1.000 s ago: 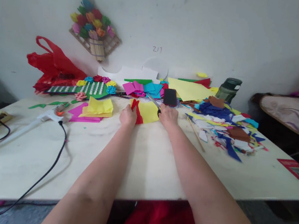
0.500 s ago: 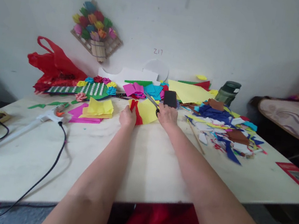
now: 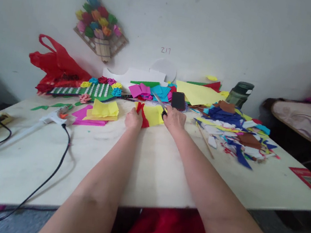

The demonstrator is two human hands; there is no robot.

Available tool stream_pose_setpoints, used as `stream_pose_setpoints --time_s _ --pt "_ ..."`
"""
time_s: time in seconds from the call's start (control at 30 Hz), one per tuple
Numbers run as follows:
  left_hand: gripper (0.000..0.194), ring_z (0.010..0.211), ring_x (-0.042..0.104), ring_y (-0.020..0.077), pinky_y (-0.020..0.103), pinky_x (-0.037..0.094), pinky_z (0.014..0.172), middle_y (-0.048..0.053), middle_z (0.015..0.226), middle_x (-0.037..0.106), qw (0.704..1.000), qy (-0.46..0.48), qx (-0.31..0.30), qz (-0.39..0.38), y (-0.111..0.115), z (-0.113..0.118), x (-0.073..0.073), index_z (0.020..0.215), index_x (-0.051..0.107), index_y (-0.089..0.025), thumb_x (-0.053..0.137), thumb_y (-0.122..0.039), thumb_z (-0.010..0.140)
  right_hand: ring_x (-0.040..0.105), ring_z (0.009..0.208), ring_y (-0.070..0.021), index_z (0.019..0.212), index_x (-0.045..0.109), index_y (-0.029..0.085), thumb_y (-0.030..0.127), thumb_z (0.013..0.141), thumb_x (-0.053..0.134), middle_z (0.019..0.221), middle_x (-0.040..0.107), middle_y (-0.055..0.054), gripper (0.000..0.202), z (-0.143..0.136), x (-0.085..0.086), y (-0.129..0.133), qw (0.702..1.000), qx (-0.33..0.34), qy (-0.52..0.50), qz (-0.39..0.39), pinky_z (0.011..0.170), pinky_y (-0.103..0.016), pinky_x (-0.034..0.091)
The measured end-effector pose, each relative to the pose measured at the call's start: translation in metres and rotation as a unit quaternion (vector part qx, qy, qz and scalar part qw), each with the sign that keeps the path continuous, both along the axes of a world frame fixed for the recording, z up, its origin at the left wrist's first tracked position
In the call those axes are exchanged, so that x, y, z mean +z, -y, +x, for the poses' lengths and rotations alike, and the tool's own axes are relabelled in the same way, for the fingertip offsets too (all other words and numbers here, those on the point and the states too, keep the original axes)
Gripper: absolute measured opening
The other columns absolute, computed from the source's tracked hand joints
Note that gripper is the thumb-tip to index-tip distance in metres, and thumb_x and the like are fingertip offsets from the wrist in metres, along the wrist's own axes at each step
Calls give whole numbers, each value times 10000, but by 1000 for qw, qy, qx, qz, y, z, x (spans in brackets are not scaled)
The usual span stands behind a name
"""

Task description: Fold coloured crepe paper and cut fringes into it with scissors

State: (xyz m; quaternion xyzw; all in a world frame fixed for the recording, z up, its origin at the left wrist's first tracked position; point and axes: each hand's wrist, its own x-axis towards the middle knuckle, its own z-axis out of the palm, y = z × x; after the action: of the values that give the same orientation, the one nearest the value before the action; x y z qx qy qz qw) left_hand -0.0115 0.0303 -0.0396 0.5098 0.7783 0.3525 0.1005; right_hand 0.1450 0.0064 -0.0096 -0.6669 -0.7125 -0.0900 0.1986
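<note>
My left hand point(image 3: 134, 119) is closed on a folded strip of red paper point(image 3: 143, 116), pinching it close to the table. A yellow paper sheet point(image 3: 153, 115) extends from the red strip towards my right hand; whether my left fingers grip it too is hidden. In my right hand point(image 3: 175, 120) are scissors point(image 3: 160, 102) with black handles, their blades pointing away to the upper left, beyond the yellow sheet. The gap between the blades is too small to make out. Just behind my right hand lies a black phone point(image 3: 178, 101).
Yellow paper point(image 3: 104, 110) lies stacked on pink sheets at left, near a white glue gun point(image 3: 55, 116) with a black cord. A red bag point(image 3: 59, 66) and paper flowers stand behind. Paper scraps point(image 3: 231, 125), a thin stick point(image 3: 205, 141) and a green bottle point(image 3: 239, 94) are at right.
The yellow sheet's far edge has dropped and it lies flatter beside the red strip. Both hands keep their hold, and the view has shifted slightly.
</note>
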Motion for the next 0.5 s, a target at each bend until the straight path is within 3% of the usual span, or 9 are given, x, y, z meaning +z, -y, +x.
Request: stream_pose_setpoints --time_s 0.1,0.17,0.27,0.33,0.43,0.5 --pt "299 924 583 281 376 442 741 123 945 637 1000 4 9 3 2 0 1 968 553 -224 395 -429 819 597 903 -233 1052 556 229 342 801 493 960 649 -85 283 2 -2 -4 998 10 -61 -23 735 -320 431" --pt "299 928 582 281 374 441 744 121 952 637 1000 2 6 7 3 1 2 977 552 -223 394 -423 820 623 818 -207 966 589 225 400 768 536 901 662 -62 270 3 -4 -9 986 36 -140 -87 666 -285 452" --pt "306 937 581 281 371 441 749 119 962 639 1000 -2 2 14 4 1 3 986 553 -224 385 -424 825 610 550 -139 833 588 164 440 720 603 737 662 -63 299 5 -7 -15 923 94 -288 -237 475 -216 430" --pt "307 948 578 275 365 440 756 116 976 638 1000 -2 0 16 4 1 3 991 554 -226 388 -423 824 553 420 -102 788 554 143 438 704 632 648 644 -58 317 6 -7 -15 878 114 -357 -298 350 -184 347" --pt "305 960 576 267 357 437 771 118 995 637 1000 -2 2 18 4 0 3 990 558 -221 396 -414 820 520 363 -81 764 518 144 446 691 653 581 621 -33 340 10 -1 -9 847 142 -388 -336 275 -156 245" --pt "307 967 575 262 351 436 778 117 1003 636 1000 -1 4 21 3 -1 3 991 561 -217 400 -412 818 526 368 -78 755 511 145 465 676 664 561 616 -23 364 14 4 -4 839 167 -377 -356 273 -146 246"
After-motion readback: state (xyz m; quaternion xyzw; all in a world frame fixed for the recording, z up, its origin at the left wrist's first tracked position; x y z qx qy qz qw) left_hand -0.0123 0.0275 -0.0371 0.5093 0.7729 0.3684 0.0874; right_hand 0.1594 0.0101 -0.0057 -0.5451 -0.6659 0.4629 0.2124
